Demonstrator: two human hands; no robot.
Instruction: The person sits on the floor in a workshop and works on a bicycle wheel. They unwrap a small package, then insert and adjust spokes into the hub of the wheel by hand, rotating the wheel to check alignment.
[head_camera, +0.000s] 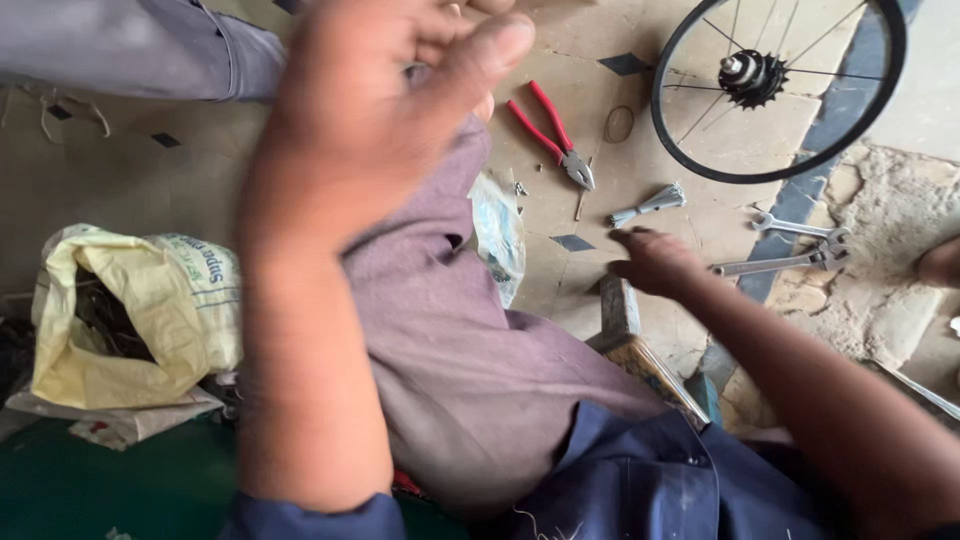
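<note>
Around our right hand (655, 262) the tiled floor (560, 60) is crowded: a bundle of spokes (648, 205) lies just ahead of the fingertips, red-handled pliers (553, 135) beyond it, and 2 spanners (795, 245) close on the right. The bicycle wheel (780, 85) blocks the far right corner. Our raised left hand (370, 120) and the mauve-clad knee (450, 340) close off the middle, leaving bare floor between pliers and wheel.

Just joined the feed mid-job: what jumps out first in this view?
The blurred left hand fills the upper left, raised close to the camera. Beyond it, the right hand reaches over the floor toward a bundle of spokes, with red-handled pliers just above. A bicycle wheel lies at top right, wrenches below it.
</note>
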